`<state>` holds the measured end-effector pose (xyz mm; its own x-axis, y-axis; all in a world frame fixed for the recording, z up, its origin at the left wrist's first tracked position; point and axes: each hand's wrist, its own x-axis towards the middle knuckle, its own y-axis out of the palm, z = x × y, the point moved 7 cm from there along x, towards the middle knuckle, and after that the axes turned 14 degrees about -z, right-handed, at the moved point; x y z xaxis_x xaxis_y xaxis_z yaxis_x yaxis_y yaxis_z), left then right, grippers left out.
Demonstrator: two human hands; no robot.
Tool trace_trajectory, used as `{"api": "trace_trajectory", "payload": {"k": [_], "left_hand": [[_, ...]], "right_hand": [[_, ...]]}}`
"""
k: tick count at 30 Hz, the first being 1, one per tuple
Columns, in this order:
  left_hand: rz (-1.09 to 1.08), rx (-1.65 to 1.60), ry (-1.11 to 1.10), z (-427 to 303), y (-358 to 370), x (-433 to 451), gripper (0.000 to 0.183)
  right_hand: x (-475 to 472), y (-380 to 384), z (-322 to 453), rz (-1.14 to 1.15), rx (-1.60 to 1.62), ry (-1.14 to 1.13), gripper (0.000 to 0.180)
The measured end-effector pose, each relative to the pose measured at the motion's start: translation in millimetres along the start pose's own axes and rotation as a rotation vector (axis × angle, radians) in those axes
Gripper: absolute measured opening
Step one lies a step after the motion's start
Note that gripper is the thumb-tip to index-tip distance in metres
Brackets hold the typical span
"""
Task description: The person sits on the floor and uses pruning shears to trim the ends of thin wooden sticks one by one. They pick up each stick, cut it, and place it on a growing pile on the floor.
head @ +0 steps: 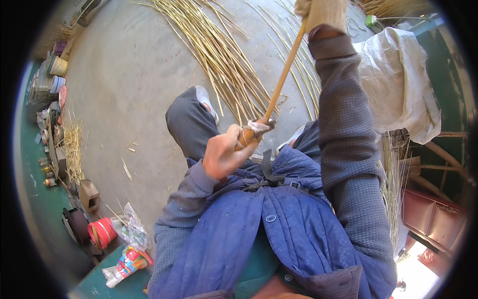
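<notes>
My bare left hand (pixel 224 155) is closed around a short wooden tool (pixel 249 136) in front of my lap. Pale wrapping and a dark piece, perhaps metal, show at its upper end. A brownish stalk (pixel 285 73) runs from there up to my right hand (pixel 328 15), which wears a tan glove and is stretched far forward. The glove is cut by the top of the picture, but its fingers close on the stalk's far end. Whether the stalk passes through the tool or lies against it, I cannot tell.
A bundle of long stalks (pixel 220 63) lies on the concrete floor (pixel 123 93) ahead, with thinner strips (pixel 295 56) to its right. A white woven sack (pixel 399 82) hangs over something at right. Reels, tubs and a red container (pixel 102 232) line the left wall.
</notes>
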<state>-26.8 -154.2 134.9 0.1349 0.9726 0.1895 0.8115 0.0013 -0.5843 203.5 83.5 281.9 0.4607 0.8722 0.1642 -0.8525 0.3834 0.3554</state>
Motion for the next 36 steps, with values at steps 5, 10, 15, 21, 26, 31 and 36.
{"api": "trace_trajectory", "payload": {"k": [5, 10, 15, 21, 26, 31, 36], "left_hand": [[-0.084, -0.115, 0.084, -24.4, -10.6, 53.4, 0.029], [0.087, -0.374, -0.102, -34.4, 9.9, 81.3, 0.030], [0.040, -0.530, -0.126, -49.0, 12.1, 123.7, 0.033], [0.068, -0.748, -0.216, -79.1, 43.9, 135.2, 0.028], [-0.186, -0.784, -0.356, -62.4, 35.6, 184.2, 0.026], [-0.313, -0.846, -0.383, -17.6, 2.5, 248.3, 0.024], [-0.227, -0.810, -0.475, 23.9, 44.8, 247.1, 0.022]], "right_hand": [[-47.1, -10.9, -30.6, -0.002, 0.116, 0.145, 0.050], [-63.2, -9.1, 23.3, 0.141, -0.134, -0.101, 0.039], [-129.6, -103.3, 1.3, -0.034, -0.583, -0.298, 0.039], [-177.3, -108.2, -24.8, 0.057, -0.630, 0.073, 0.036], [-195.3, -153.6, -33.4, 0.174, -1.015, -0.254, 0.026], [-274.3, -251.2, -2.2, 0.510, -1.411, -0.533, 0.010], [-304.9, -342.0, 25.1, 0.488, -1.393, 0.055, 0.011]]}}
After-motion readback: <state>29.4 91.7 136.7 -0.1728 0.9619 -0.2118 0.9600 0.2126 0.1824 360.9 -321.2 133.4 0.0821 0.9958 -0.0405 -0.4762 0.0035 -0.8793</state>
